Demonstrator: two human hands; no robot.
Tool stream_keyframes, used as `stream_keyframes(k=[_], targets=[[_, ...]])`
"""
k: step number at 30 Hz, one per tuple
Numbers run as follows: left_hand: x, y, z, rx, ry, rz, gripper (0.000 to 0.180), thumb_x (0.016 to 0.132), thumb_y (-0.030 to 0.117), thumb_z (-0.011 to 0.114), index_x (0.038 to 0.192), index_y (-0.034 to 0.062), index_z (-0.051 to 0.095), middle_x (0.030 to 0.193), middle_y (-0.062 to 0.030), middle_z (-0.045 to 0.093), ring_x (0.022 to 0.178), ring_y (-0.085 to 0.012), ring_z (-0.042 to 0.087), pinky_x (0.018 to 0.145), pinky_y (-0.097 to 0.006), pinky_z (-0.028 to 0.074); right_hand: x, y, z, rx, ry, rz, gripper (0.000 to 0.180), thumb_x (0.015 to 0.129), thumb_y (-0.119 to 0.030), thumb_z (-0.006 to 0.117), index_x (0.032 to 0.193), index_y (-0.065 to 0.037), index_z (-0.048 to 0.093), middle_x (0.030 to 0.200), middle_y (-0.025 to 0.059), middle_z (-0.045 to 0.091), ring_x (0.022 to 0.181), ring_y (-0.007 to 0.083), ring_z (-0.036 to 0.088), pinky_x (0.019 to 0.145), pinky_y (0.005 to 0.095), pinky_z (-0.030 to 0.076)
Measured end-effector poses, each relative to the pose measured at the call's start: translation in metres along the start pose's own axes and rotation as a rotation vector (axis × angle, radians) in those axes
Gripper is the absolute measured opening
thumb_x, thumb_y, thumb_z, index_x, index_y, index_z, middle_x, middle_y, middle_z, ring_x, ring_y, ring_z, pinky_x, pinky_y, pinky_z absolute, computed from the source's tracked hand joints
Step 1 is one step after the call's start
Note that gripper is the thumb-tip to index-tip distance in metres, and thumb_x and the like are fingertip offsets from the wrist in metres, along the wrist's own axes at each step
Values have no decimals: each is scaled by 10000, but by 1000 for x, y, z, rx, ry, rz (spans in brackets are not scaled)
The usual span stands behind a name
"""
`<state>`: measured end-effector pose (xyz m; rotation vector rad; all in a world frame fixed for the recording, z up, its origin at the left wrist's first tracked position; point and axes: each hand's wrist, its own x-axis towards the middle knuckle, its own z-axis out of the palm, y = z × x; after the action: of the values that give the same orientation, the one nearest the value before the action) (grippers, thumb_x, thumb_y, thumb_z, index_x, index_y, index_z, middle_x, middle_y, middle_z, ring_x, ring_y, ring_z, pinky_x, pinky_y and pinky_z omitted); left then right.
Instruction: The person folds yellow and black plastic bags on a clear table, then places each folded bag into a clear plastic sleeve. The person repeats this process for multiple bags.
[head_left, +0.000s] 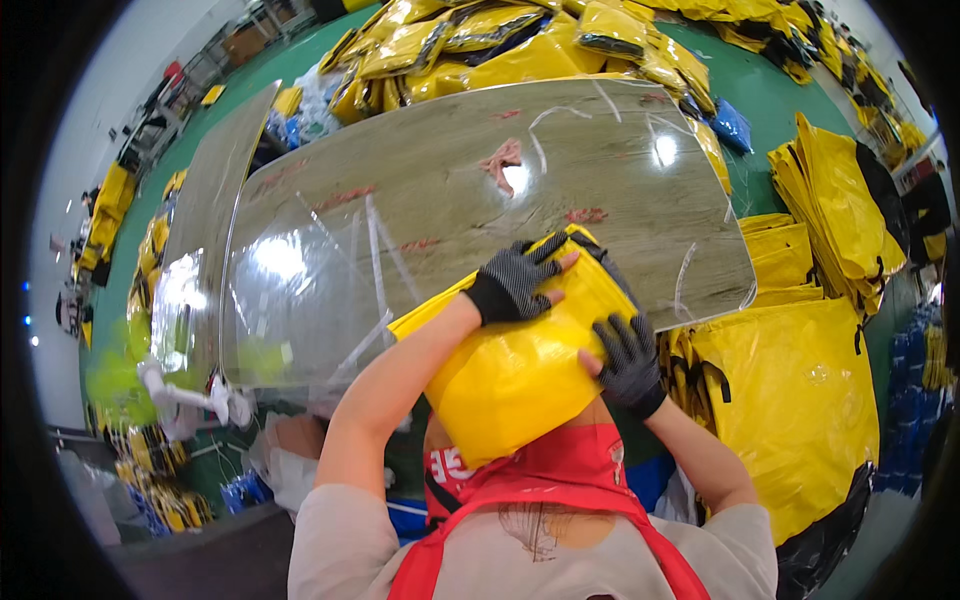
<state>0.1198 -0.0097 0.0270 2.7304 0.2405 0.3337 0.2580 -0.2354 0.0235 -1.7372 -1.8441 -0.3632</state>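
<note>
A folded yellow plastic sheet or bag (515, 375) lies over the near edge of the table and hangs toward my red apron (570, 460). Its right edge shows stacked layers and a dark grey part. My left hand (515, 282), in a black patterned glove with bare thumb and forefinger tips, rests across its upper part with fingers stretched out. At its right edge is my right hand (628, 362), gloved alike, with the bare thumb on the yellow material and the fingers along the side. What lies under the fold is hidden.
The wood-patterned table (460, 180) carries tape strips and reddish scraps (503, 162). Yellow bags are heaped (520, 50) beyond it. Large folded yellow pieces (795, 400) stand close on my right. A second tabletop (195, 250) adjoins on the left, near a white metal stand (190, 395).
</note>
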Motion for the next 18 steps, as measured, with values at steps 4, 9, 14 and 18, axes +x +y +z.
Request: stream_keyframes(k=[4, 9, 14, 18], targets=[[-24, -33, -46, -943, -220, -303, 565, 955, 373, 463, 1416, 73, 335, 1462, -77, 351, 1309, -213, 361, 1078, -315, 273, 60, 15, -69, 285, -105, -238, 493, 610, -239, 757, 1082, -139, 654, 915, 95, 672, 826, 277, 638, 828, 401, 483], [-79, 42, -198, -1734, 615, 95, 744, 953, 578, 196, 1434, 14, 261, 1448, -178, 343, 1316, -324, 369, 1106, -445, 260, 43, 19, -115, 743, -225, 401, 364, 732, -91, 714, 1091, -82, 651, 867, 124, 675, 798, 251, 654, 723, 320, 510], [-76, 128, -196, -106, 448, -99, 833, 850, 649, 411, 1432, 63, 300, 1496, -176, 256, 1371, -397, 234, 1130, -505, 110, 50, 23, -110, 1272, -490, 754, 431, 777, -158, 727, 1158, -11, 591, 1050, 79, 658, 937, 152, 619, 831, 280, 485], [-40, 93, -59, 256, 18, -14, 710, 818, 639, 477, 1369, 192, 443, 1461, -143, 339, 1358, -414, 239, 1102, -585, 47, 7, 30, -26, 1546, -652, 1107, 452, 813, -194, 712, 1188, 12, 567, 1058, 70, 647, 920, 145, 620, 803, 278, 497]])
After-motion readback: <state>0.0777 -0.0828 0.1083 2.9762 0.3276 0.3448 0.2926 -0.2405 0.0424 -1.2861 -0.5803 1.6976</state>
